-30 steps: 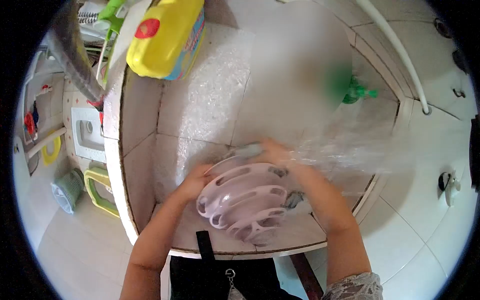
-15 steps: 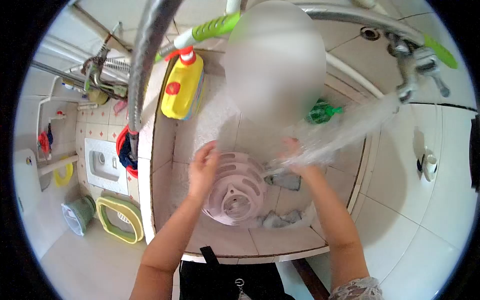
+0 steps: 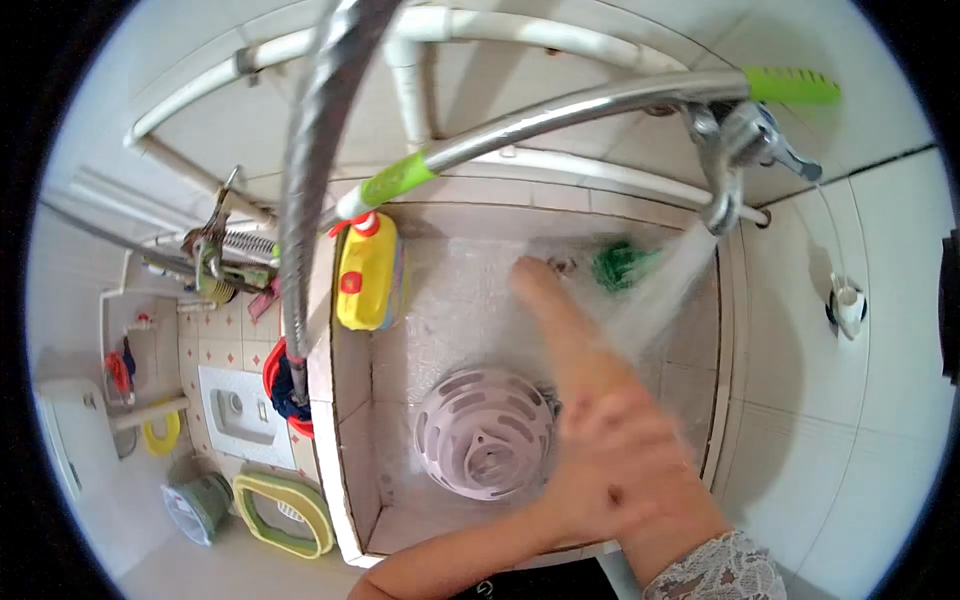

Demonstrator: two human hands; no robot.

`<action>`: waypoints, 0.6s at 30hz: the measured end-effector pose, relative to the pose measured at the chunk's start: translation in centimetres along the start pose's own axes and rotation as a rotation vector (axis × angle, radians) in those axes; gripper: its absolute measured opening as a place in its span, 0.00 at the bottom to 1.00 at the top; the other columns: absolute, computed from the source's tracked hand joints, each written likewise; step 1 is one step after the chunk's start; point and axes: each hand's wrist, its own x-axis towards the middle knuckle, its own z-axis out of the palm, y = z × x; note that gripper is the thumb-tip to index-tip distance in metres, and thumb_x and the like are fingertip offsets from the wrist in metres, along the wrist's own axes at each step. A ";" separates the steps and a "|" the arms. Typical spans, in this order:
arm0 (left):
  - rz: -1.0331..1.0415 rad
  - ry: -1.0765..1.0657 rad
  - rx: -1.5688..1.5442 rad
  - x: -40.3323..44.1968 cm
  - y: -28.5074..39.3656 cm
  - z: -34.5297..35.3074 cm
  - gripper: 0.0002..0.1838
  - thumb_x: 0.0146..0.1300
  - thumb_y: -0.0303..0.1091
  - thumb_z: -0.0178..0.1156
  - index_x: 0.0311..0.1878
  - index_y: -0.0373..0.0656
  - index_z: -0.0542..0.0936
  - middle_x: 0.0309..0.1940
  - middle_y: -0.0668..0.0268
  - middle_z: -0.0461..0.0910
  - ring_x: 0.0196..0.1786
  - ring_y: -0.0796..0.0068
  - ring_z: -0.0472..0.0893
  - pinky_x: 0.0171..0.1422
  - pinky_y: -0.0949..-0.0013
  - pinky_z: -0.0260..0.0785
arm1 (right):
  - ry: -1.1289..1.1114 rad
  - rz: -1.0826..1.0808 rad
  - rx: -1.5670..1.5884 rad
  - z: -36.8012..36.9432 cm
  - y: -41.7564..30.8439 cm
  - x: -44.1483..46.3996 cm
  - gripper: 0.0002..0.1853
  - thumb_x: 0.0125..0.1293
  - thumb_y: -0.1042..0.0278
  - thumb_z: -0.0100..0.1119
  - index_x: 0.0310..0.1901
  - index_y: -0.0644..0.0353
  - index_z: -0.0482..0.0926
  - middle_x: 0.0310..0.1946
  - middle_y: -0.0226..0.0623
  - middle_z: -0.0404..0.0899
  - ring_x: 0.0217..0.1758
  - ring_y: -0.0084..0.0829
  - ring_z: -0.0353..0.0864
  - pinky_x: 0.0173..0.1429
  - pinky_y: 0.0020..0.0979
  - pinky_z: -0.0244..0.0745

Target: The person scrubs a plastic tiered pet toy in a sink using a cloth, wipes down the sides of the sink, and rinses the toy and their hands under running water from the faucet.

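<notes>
My left hand [image 3: 625, 440] lies across my right forearm, its fingers wrapped over the wet skin. My right hand [image 3: 537, 290] reaches up over the tiled basin [image 3: 450, 220]; its fingers are smeared by motion. Left of my arms, a pale pink slotted plastic basket [image 3: 450, 425] rests on the basin floor, nearest to my left wrist. Water pours in a wide spray from the metal tap [image 3: 722, 205], beside my right arm. Behind the spray is a green object [image 3: 622, 266], too blurred to name.
A yellow bottle with a red cap [image 3: 368, 285] stands at the basin's left wall. A metal hose [image 3: 300, 200] hangs close in front. A metal pipe with green sleeves [image 3: 560, 112] crosses above. On the floor at left are a squat toilet [image 3: 240, 440], a green-rimmed tub [image 3: 275, 485] and a bucket [image 3: 195, 510].
My left hand has moved right, from beside the basket onto my right forearm. My right hand has left the spray and gone up-left. The camera view has shifted; grey cloths are now hidden.
</notes>
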 end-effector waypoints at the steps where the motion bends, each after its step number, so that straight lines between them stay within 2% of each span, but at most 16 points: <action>1: -0.159 0.158 0.032 -1.2 -3.1 1.2 0.19 0.58 0.44 0.58 0.47 0.43 0.76 0.40 0.61 0.76 0.51 0.61 0.72 0.58 0.60 0.62 | 0.008 0.000 0.042 -0.6 -0.1 0.1 0.18 0.56 0.55 0.56 0.39 0.62 0.78 0.37 0.45 0.78 0.41 0.42 0.76 0.52 0.38 0.70; 2: -0.319 0.316 0.065 -1.9 -5.5 2.4 0.20 0.58 0.44 0.58 0.50 0.42 0.75 0.40 0.62 0.75 0.52 0.62 0.72 0.57 0.62 0.63 | 0.008 -0.007 0.096 -1.1 0.1 -0.4 0.18 0.56 0.55 0.56 0.39 0.62 0.78 0.37 0.45 0.78 0.42 0.42 0.76 0.52 0.38 0.70; 4: -0.899 0.539 -1.059 0.4 -8.1 2.9 0.24 0.61 0.48 0.55 0.54 0.41 0.70 0.45 0.62 0.74 0.50 0.65 0.72 0.57 0.62 0.64 | 0.010 -0.013 0.204 -2.0 0.2 -1.8 0.17 0.56 0.56 0.57 0.38 0.62 0.78 0.36 0.44 0.78 0.42 0.42 0.77 0.52 0.38 0.70; 6: -1.048 0.580 -1.215 1.9 -9.0 3.1 0.22 0.66 0.48 0.44 0.56 0.43 0.69 0.50 0.57 0.73 0.53 0.63 0.71 0.59 0.62 0.63 | -0.002 -0.013 0.351 -2.6 0.5 -4.6 0.16 0.56 0.57 0.57 0.38 0.61 0.79 0.36 0.43 0.79 0.43 0.41 0.77 0.52 0.37 0.70; 7: -0.784 0.416 -1.492 0.4 -12.5 3.4 0.26 0.65 0.51 0.46 0.57 0.42 0.67 0.52 0.59 0.71 0.53 0.63 0.71 0.58 0.61 0.64 | -0.021 -0.010 0.432 -2.8 0.8 -6.3 0.15 0.56 0.57 0.57 0.37 0.61 0.79 0.36 0.42 0.79 0.43 0.41 0.77 0.52 0.37 0.70; 8: -0.773 0.424 -1.542 0.0 -14.9 3.5 0.25 0.65 0.50 0.46 0.57 0.42 0.67 0.51 0.59 0.72 0.52 0.64 0.71 0.57 0.62 0.64 | -0.043 -0.003 0.515 -3.2 1.1 -8.3 0.15 0.56 0.57 0.57 0.37 0.61 0.79 0.36 0.42 0.79 0.43 0.40 0.77 0.52 0.37 0.70; 11: -0.930 0.616 -1.448 -1.3 -22.7 4.0 0.22 0.65 0.48 0.47 0.56 0.43 0.69 0.48 0.61 0.74 0.50 0.69 0.72 0.53 0.65 0.66 | -0.157 0.045 0.755 -4.6 1.8 -15.2 0.13 0.55 0.58 0.57 0.36 0.60 0.79 0.36 0.40 0.80 0.44 0.39 0.77 0.52 0.37 0.70; 12: -0.981 0.621 -1.387 -1.2 -24.8 4.3 0.21 0.65 0.47 0.47 0.55 0.44 0.69 0.48 0.62 0.75 0.50 0.71 0.73 0.52 0.66 0.66 | -0.204 0.055 0.815 -5.0 1.8 -17.7 0.13 0.55 0.59 0.58 0.36 0.59 0.80 0.36 0.40 0.80 0.44 0.39 0.77 0.52 0.37 0.70; 14: -1.099 0.564 -1.219 0.1 -28.1 5.6 0.20 0.65 0.45 0.47 0.54 0.44 0.70 0.46 0.64 0.76 0.48 0.74 0.73 0.49 0.67 0.67 | -0.070 -0.134 0.896 -4.9 1.5 -22.1 0.12 0.55 0.60 0.58 0.35 0.59 0.80 0.35 0.39 0.80 0.45 0.39 0.78 0.52 0.36 0.70; 16: -1.275 0.387 -0.916 3.2 -27.7 7.5 0.18 0.64 0.44 0.48 0.53 0.45 0.71 0.45 0.66 0.78 0.47 0.78 0.74 0.48 0.69 0.67 | 0.468 -0.892 1.045 -2.9 0.1 -25.5 0.07 0.54 0.64 0.59 0.35 0.53 0.79 0.32 0.40 0.78 0.39 0.39 0.77 0.51 0.35 0.69; 18: -1.418 -0.057 -0.240 5.3 -30.3 8.7 0.16 0.60 0.44 0.53 0.48 0.47 0.75 0.41 0.66 0.80 0.47 0.74 0.75 0.48 0.66 0.68 | 0.444 -1.215 1.266 -6.8 -1.7 -29.6 0.10 0.57 0.63 0.57 0.39 0.55 0.79 0.38 0.37 0.78 0.45 0.34 0.76 0.54 0.40 0.67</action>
